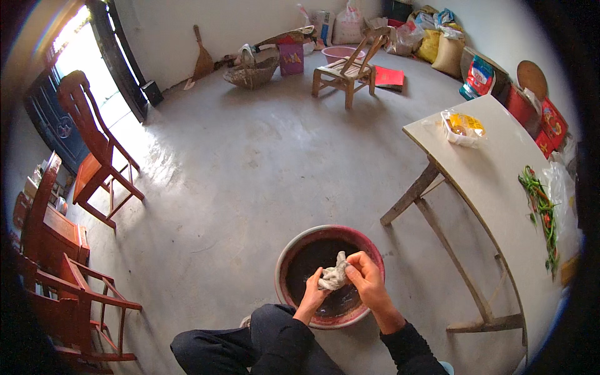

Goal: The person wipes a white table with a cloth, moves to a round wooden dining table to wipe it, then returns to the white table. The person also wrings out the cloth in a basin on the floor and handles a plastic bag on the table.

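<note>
A wet, greyish-white cloth (334,275) is bunched up between my two hands, above a round red basin (284,262) on the floor. My left hand (313,296) grips its lower left side. On the right side, the thumb and fingers of my right hand (368,280) pinch it. Dark, murky water (304,262) fills part of the basin below. The basin's rim is pale on the left and redder on the right. Whether the cloth is a glove, a sock or a rag, I cannot tell.
To the right stands a table (487,178) with a packaged plastic tray (461,129) and green and red chili peppers (543,215). Wooden chairs (101,154) line the left. A small wooden chair (349,70), a woven basket (253,70) and sacks (450,56) are farther back.
</note>
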Demonstrator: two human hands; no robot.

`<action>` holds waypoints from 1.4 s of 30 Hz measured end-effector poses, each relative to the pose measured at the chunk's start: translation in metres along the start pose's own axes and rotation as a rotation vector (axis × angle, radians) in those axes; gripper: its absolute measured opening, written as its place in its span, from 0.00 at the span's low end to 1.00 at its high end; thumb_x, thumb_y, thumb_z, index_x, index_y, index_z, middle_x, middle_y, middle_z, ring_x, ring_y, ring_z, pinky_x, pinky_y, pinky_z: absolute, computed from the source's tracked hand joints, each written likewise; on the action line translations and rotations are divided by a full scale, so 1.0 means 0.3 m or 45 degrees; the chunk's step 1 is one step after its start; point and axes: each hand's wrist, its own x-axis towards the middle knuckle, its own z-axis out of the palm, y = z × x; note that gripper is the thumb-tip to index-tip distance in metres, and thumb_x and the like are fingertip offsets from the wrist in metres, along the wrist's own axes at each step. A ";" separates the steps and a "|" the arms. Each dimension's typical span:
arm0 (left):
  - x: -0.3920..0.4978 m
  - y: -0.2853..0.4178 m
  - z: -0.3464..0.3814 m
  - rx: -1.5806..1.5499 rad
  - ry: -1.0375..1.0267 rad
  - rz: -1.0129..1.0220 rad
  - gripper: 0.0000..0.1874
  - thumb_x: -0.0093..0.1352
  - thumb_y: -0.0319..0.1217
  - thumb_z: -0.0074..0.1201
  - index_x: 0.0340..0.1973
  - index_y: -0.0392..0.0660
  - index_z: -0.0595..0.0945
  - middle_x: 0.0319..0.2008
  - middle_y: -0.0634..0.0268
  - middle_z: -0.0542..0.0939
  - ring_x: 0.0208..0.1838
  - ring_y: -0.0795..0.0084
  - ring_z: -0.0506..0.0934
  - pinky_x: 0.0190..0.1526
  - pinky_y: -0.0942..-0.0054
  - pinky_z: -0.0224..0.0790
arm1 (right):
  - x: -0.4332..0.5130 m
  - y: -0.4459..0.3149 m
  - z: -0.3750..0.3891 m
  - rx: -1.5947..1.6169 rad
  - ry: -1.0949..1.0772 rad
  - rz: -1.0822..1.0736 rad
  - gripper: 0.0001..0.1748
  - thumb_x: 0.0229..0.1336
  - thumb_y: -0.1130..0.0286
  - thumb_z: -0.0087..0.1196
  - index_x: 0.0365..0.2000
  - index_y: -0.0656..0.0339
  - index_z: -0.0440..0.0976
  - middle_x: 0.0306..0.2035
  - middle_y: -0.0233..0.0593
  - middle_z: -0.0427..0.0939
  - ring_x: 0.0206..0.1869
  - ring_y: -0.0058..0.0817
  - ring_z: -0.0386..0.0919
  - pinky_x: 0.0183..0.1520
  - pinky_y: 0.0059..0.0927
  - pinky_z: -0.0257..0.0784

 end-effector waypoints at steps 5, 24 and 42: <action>-0.009 0.063 0.005 -0.809 -0.192 -0.366 0.14 0.71 0.24 0.47 0.52 0.42 0.77 0.50 0.64 0.78 0.52 0.70 0.75 0.56 0.72 0.66 | -0.023 -0.008 -0.048 0.199 0.264 0.007 0.06 0.66 0.72 0.50 0.41 0.62 0.69 0.35 0.29 0.73 0.36 0.15 0.71 0.41 0.20 0.70; -0.025 0.078 -0.038 -1.485 -0.150 -0.582 0.16 0.76 0.35 0.38 0.53 0.43 0.75 0.53 0.56 0.76 0.57 0.55 0.74 0.55 0.47 0.71 | -0.072 0.683 -0.129 1.087 0.481 0.737 0.15 0.63 0.59 0.53 0.47 0.54 0.75 0.46 0.34 0.79 0.46 0.34 0.77 0.47 0.43 0.74; -0.025 -0.008 -0.040 -1.614 -0.578 -0.787 0.19 0.74 0.48 0.46 0.44 0.47 0.80 0.41 0.62 0.82 0.43 0.65 0.80 0.47 0.58 0.77 | -0.132 0.339 0.067 -0.805 0.165 -0.067 0.12 0.59 0.67 0.58 0.40 0.62 0.74 0.34 0.44 0.79 0.37 0.35 0.80 0.41 0.34 0.73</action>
